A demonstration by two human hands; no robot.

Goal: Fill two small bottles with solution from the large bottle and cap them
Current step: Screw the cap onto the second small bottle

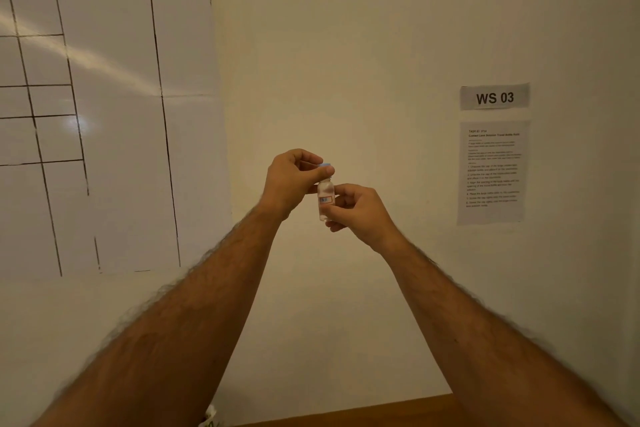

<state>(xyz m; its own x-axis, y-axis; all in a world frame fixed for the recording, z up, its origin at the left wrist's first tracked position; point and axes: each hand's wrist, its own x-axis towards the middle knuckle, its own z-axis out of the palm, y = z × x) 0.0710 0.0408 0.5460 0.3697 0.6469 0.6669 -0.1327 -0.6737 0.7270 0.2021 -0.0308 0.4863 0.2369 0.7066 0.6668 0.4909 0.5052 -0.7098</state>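
Observation:
Both hands are raised in front of the wall at the middle of the head view. A small clear bottle (325, 199) with a small label stands upright between them. My right hand (360, 210) grips its lower body from the right. My left hand (294, 180) pinches the light blue cap (325, 166) on the bottle's top from the left. The large bottle and the second small bottle are out of view.
A white sheet with black grid lines (104, 107) covers the wall at left. A "WS 03" sign (494, 97) and a printed instruction sheet (491, 172) hang at right. A strip of wooden table edge (381, 414) shows at the bottom.

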